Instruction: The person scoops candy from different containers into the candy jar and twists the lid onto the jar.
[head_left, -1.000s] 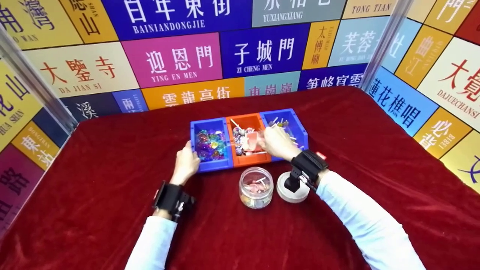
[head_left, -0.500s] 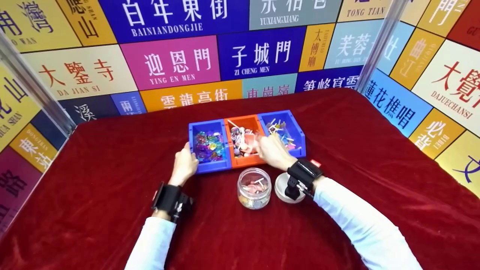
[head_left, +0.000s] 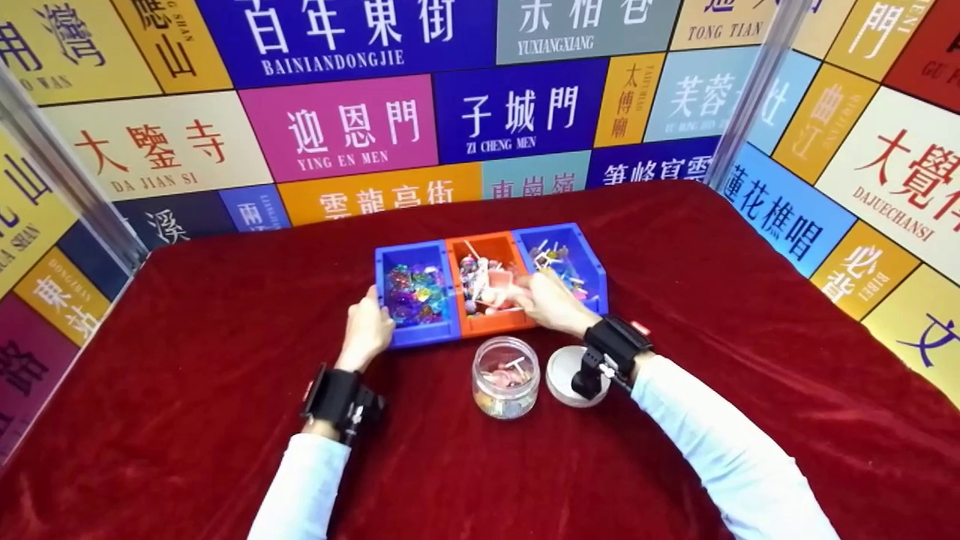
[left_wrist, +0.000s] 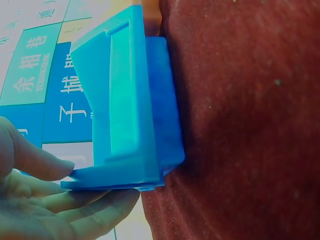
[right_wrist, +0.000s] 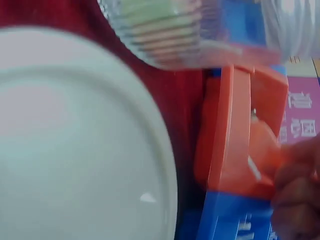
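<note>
My left hand holds the left edge of a blue bin. In the left wrist view its thumb lies on top of the bin's rim and the fingers are underneath. My right hand reaches over the orange bin in the middle of the row, fingers curled around a small see-through scoop. The scoop is down among candies with white sticks. The hand partly hides it, and it is blurred in the right wrist view. Shiny coloured gem-like pieces fill the left bin.
Nearer to me stands an uncapped clear jar with pink pieces and white sticks inside. Its round pale lid lies to its right, under my right wrist. A second blue bin ends the row. Red cloth covers the table.
The scoop and right hand shift slightly within the orange bin. My left hand stays on the blue bin's edge. The head view drifts a little.
</note>
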